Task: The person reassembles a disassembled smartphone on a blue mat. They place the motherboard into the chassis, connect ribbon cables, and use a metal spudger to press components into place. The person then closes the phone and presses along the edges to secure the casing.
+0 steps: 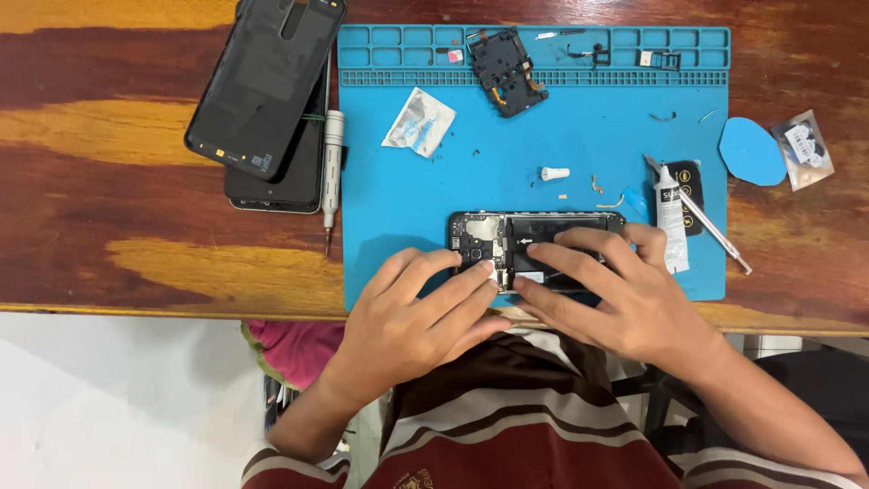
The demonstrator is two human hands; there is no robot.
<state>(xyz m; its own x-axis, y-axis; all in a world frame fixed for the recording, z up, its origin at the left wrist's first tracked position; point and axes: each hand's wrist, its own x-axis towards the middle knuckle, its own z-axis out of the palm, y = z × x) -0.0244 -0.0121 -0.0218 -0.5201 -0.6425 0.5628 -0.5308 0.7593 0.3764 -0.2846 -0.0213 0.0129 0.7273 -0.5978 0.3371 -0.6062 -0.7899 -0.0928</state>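
Pressing down — 2 hands, left hand (412,312), right hand (611,294), fingers flat on opened phone (534,240) on blue mat (543,136).

**Materials and finishes around the blue mat**

The blue mat (543,145) looks like matt, smooth rubber; under it the table (109,181) is glossy varnished wood, streaked red and yellow; left of the mat, the phone back cover (262,81) is dark, slightly shiny plastic; beside it the screwdriver (333,163) looks like brushed metal; on the mat, the opened phone (534,240) shows dull black plastic.
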